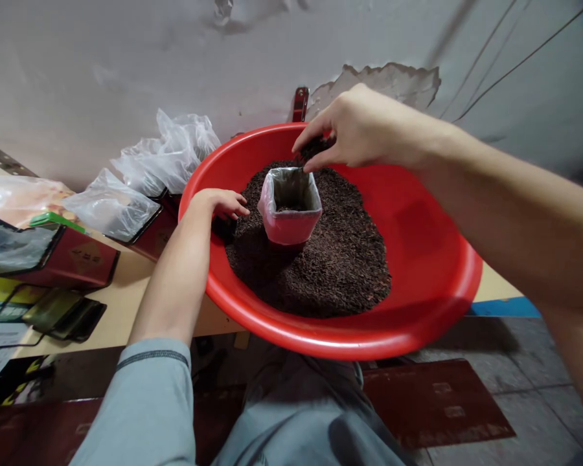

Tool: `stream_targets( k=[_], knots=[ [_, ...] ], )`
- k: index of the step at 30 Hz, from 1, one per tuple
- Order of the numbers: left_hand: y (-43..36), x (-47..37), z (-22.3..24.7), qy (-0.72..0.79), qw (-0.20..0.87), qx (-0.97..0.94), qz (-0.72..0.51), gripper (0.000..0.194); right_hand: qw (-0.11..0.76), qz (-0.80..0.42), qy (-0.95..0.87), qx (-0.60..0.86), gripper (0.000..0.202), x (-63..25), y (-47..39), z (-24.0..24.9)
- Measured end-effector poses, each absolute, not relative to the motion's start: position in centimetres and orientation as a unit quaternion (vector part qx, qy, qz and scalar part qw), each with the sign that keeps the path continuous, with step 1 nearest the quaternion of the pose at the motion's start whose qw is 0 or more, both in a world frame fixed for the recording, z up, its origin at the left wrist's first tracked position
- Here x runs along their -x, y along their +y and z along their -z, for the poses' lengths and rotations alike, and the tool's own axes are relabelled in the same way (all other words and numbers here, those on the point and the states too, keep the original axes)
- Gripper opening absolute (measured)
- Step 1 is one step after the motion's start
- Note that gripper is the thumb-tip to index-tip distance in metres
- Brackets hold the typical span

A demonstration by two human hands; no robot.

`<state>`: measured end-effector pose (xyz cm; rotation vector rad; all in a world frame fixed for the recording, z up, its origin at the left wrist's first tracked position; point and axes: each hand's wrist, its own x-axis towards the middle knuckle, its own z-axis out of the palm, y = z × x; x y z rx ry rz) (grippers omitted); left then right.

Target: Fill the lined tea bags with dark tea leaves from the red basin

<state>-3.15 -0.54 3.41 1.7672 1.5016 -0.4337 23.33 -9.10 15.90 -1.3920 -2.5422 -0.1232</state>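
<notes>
A wide red basin (418, 226) holds a heap of dark, thin dried tea leaves (350, 259). On the heap stands a square tin (291, 226), reddish outside, with a clear plastic bag lining it and folded over its rim; some dark leaves show at its bottom. My right hand (342, 133) is just above the tin's far right corner, fingers curled around a clump of tea leaves. Over the basin's left side is my left hand (229, 204), fingers stretched and loosely apart, holding nothing. It is beside the tin without touching it.
Several dark red tins with plastic liners stand left on the pale table (126, 278), including one tin (85, 255) near a green object (56, 220). Behind the basin a dark red strip (300, 103) leans against the peeling wall (126, 58).
</notes>
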Motion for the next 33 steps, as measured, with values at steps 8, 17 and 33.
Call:
stream_targets(
  k=[8,17,33],
  knots=[
    [-0.5,3.0,-3.4,0.587,0.389,-0.691,0.164,0.075,0.147,0.041,-0.898,0.411,0.023,-23.5,-7.7,-14.7],
    [-0.8,2.8,-3.6,0.59,0.38,-0.694,0.163,0.077,0.165,0.069,-0.907,0.382,0.015,-23.1,-7.1,-14.1],
    [-0.6,2.9,-3.4,0.579,0.368,-0.705,0.177,0.084,0.168,0.007,-0.895,0.413,0.027,-22.3,-7.5,-12.8]
  ],
)
